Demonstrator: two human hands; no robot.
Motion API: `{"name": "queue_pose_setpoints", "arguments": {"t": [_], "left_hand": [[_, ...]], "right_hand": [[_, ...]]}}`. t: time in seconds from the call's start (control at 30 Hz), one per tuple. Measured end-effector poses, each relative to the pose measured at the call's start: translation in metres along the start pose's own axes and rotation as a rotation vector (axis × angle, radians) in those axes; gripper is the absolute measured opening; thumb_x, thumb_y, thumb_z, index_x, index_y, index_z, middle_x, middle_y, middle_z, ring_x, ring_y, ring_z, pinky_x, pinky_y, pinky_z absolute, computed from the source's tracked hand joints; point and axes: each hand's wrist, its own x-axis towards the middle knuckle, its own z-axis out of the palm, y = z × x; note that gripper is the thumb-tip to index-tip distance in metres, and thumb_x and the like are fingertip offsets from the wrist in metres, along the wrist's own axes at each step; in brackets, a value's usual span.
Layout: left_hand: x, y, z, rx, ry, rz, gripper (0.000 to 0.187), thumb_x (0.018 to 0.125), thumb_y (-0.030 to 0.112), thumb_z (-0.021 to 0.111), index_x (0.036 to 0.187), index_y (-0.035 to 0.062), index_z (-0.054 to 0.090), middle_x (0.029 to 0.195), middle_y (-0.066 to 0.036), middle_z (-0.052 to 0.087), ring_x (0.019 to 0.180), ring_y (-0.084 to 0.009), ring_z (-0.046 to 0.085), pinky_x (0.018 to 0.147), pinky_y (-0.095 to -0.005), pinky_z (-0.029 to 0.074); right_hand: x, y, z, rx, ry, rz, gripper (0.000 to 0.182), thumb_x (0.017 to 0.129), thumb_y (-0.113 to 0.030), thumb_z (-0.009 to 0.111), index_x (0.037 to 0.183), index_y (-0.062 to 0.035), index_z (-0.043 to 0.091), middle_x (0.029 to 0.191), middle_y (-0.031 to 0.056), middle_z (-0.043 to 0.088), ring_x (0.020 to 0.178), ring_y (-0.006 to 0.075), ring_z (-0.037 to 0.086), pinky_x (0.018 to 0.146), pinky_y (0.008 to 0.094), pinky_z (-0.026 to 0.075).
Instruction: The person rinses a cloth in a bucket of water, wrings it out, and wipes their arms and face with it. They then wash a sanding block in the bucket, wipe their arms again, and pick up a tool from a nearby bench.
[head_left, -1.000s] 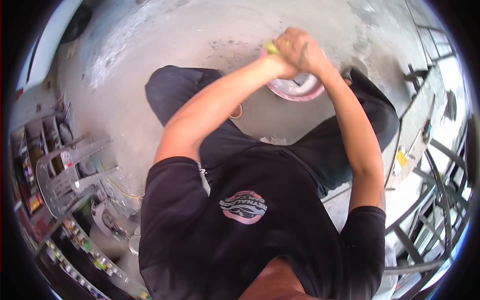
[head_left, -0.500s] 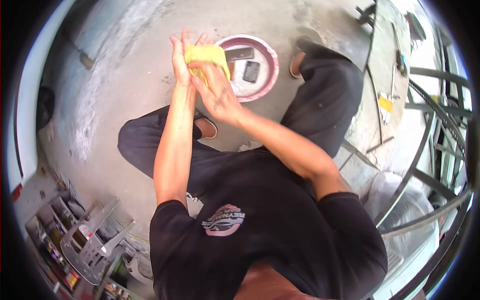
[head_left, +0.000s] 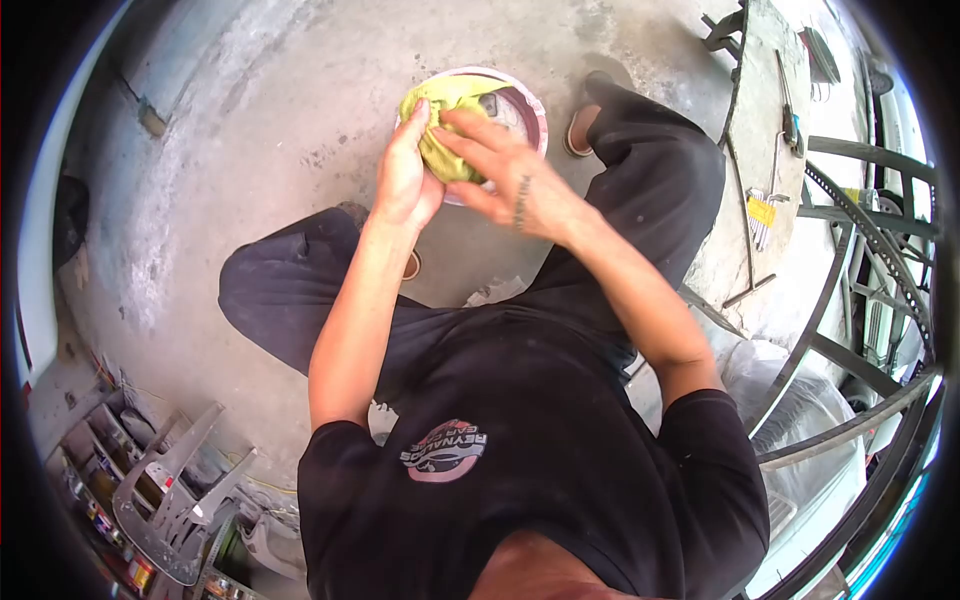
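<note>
Both my hands hold a yellow-green cloth (head_left: 447, 130) just above a round pink-rimmed basin (head_left: 537, 112) on the concrete floor. My left hand (head_left: 405, 178) grips the cloth's left side from below. My right hand (head_left: 502, 180) presses fingers into its right side. A dark flat object (head_left: 489, 103) shows in the basin behind the cloth. The rest of the basin's contents is hidden by my hands.
My legs in dark trousers spread to either side of the basin, a sandalled foot (head_left: 577, 132) by its right rim. A concrete slab with tools (head_left: 765, 150) and metal railings (head_left: 860, 250) stand right. A grey plastic chair (head_left: 170, 500) and cluttered shelves sit lower left.
My hands came down from an upright, raised pose to the basin. The cloth, pressed between flat palms before, is now bunched in both hands over the basin.
</note>
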Motion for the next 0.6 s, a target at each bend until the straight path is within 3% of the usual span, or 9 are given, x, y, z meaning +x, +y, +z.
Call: {"name": "queue_pose_setpoints", "arguments": {"t": [0.03, 0.13, 0.2, 0.23, 0.3, 0.33, 0.47, 0.57, 0.6], "left_hand": [[-0.005, 0.004, 0.003, -0.063, -0.018, -0.007, 0.043, 0.107, 0.035, 0.040, 0.135, 0.0047, 0.049, 0.132, -0.012, 0.057, 0.122, -0.0214, 0.056, 0.103, -0.0406, 0.047], [-0.018, 0.004, 0.033, -0.034, -0.149, -0.032, 0.047, 0.105, 0.040, 0.044, 0.135, 0.0048, 0.048, 0.131, -0.011, 0.057, 0.123, -0.0198, 0.056, 0.103, -0.0386, 0.047], [-0.021, 0.005, 0.051, 0.072, -0.292, -0.014, 0.062, 0.101, 0.049, 0.051, 0.141, 0.0023, 0.044, 0.134, -0.011, 0.055, 0.119, -0.0180, 0.057, 0.100, -0.0353, 0.048], [-0.021, 0.005, 0.050, 0.061, -0.303, -0.007, 0.062, 0.101, 0.049, 0.051, 0.141, 0.0023, 0.044, 0.134, -0.011, 0.055, 0.119, -0.0180, 0.057, 0.100, -0.0353, 0.048], [-0.024, 0.008, 0.037, 0.335, -0.514, -0.129, 0.067, 0.102, 0.041, 0.052, 0.154, 0.0063, 0.029, 0.146, -0.011, 0.048, 0.126, -0.0248, 0.054, 0.103, -0.0392, 0.047], [-0.032, 0.026, 0.039, 0.569, -0.585, -0.161, 0.068, 0.101, 0.038, 0.055, 0.155, 0.0067, 0.028, 0.147, -0.013, 0.047, 0.124, -0.0253, 0.056, 0.101, -0.0376, 0.047], [-0.045, 0.049, 0.013, 0.694, -0.483, 0.015, 0.054, 0.101, 0.033, 0.055, 0.147, 0.0050, 0.045, 0.135, -0.014, 0.058, 0.116, -0.0242, 0.061, 0.096, -0.0353, 0.050], [-0.042, 0.069, -0.003, 0.593, -0.335, 0.052, 0.048, 0.102, 0.030, 0.054, 0.141, 0.0022, 0.051, 0.127, -0.014, 0.063, 0.111, -0.0243, 0.065, 0.093, -0.0345, 0.051], [-0.043, 0.073, 0.001, 0.544, -0.260, 0.098, 0.042, 0.103, 0.028, 0.052, 0.134, -0.0008, 0.055, 0.121, -0.014, 0.065, 0.108, -0.0242, 0.066, 0.090, -0.0344, 0.052]], "right_hand": [[0.000, -0.007, -0.014, -0.260, 0.008, -0.008, 0.068, 0.081, -0.022, 0.076, 0.143, -0.0091, 0.049, 0.152, 0.0207, 0.039, 0.140, 0.0380, 0.039, 0.116, 0.0467, 0.033], [0.007, -0.004, -0.034, -0.282, 0.102, 0.020, 0.062, 0.080, -0.019, 0.073, 0.139, -0.0146, 0.054, 0.152, 0.0171, 0.039, 0.143, 0.0366, 0.034, 0.114, 0.0475, 0.037], [0.007, 0.013, -0.045, 0.280, 0.117, 0.110, 0.057, 0.078, -0.011, 0.071, 0.134, -0.0141, 0.059, 0.146, 0.0179, 0.046, 0.136, 0.0348, 0.044, 0.111, 0.0441, 0.040], [0.006, 0.022, -0.058, 0.281, 0.148, 0.095, 0.055, 0.078, -0.004, 0.066, 0.132, -0.0105, 0.060, 0.130, 0.0163, 0.060, 0.117, 0.0279, 0.060, 0.100, 0.0373, 0.048], [-0.003, 0.036, -0.105, 0.474, 0.153, 0.483, 0.050, 0.079, -0.004, 0.065, 0.129, -0.0044, 0.060, 0.111, 0.0124, 0.068, 0.096, 0.0188, 0.066, 0.085, 0.0316, 0.054], [-0.007, 0.038, -0.133, 0.248, 0.235, 0.479, 0.046, 0.081, -0.006, 0.064, 0.127, -0.0020, 0.061, 0.104, 0.0107, 0.069, 0.091, 0.0164, 0.066, 0.081, 0.0308, 0.054], [-0.009, 0.047, -0.248, -0.040, 0.305, 0.486, 0.043, 0.089, -0.011, 0.061, 0.130, 0.0017, 0.058, 0.097, 0.0070, 0.069, 0.083, 0.0120, 0.066, 0.075, 0.0256, 0.055], [-0.017, 0.071, -0.273, -0.270, 0.242, 0.482, 0.039, 0.090, -0.010, 0.061, 0.127, 0.0012, 0.060, 0.092, 0.0071, 0.069, 0.082, 0.0131, 0.066, 0.074, 0.0276, 0.054], [-0.018, 0.077, -0.269, -0.307, 0.170, 0.633, 0.039, 0.090, -0.011, 0.062, 0.127, 0.0011, 0.060, 0.093, 0.0082, 0.070, 0.083, 0.0156, 0.067, 0.074, 0.0294, 0.054]]}}
